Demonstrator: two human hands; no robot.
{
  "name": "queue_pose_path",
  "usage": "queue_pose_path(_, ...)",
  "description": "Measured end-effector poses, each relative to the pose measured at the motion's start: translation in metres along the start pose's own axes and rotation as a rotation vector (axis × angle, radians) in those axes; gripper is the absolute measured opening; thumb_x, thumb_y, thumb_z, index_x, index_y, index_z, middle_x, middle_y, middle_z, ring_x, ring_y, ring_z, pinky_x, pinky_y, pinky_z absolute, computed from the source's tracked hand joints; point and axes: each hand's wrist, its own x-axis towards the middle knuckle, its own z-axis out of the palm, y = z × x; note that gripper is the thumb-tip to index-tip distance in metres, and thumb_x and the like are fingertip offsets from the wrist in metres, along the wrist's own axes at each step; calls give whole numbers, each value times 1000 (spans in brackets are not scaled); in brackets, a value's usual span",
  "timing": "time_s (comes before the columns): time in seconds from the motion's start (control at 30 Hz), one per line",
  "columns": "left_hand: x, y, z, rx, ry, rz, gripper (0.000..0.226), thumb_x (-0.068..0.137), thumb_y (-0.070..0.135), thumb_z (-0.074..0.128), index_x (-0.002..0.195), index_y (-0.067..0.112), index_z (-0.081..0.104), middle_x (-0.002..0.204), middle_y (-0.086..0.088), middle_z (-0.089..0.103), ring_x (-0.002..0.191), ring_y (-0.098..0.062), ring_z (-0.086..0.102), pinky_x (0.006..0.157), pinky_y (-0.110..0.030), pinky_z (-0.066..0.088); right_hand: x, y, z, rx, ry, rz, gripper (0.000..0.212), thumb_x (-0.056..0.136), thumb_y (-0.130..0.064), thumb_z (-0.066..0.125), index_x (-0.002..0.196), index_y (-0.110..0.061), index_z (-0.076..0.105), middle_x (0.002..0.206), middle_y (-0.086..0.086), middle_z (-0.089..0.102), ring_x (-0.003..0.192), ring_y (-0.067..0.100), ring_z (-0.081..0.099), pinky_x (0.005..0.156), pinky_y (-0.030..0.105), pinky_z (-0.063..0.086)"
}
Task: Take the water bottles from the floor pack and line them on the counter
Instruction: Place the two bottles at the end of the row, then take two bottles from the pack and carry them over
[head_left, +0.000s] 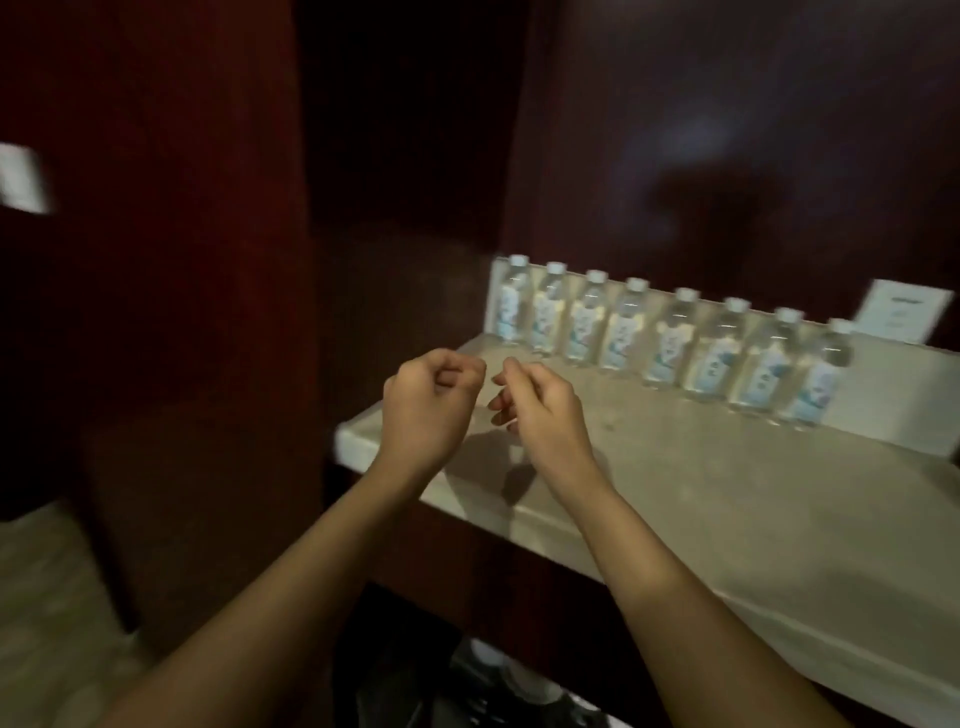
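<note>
Several clear water bottles with white caps and pale blue labels stand upright in one row along the back of the light stone counter. My left hand hovers over the counter's left end with its fingers curled and nothing in it. My right hand hangs beside it, fingers loosely curled, also holding nothing. Both hands are in front of the row and apart from the bottles. The floor pack is not clearly visible.
Dark red-brown wood panels rise behind and to the left of the counter. A white card leans against the wall at the back right. Dark blurred shapes lie on the floor below the counter edge.
</note>
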Motion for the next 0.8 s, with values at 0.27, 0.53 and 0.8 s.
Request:
queue_pose_path(0.27,-42,-82,-155,148,378,-106,24,99,33,58,81,23,72,70,9,69,66,2,62,58,-17,44,-35,-22,169,0,-373,-51,25,101,-37,48,87,-24,64,74,-4,66,69,8,64,64,21,48)
queue_pose_path(0.53,-86,-190,-287,221,650,-427,29,92,38,61,78,15,72,72,-5,72,75,-20,69,77,-39,54,-108,24,342,109,-837,102,27,102,-22,51,91,-1,63,73,8,61,65,15,59,56,16,45)
queue_pose_path(0.8,-99,-328,-367,98,669,-759,18,95,21,64,85,10,73,67,-3,69,61,-12,61,63,-25,47,-122,119,490,44,-1086,396,14,101,-15,51,93,-6,58,71,5,56,58,10,51,45,8,39)
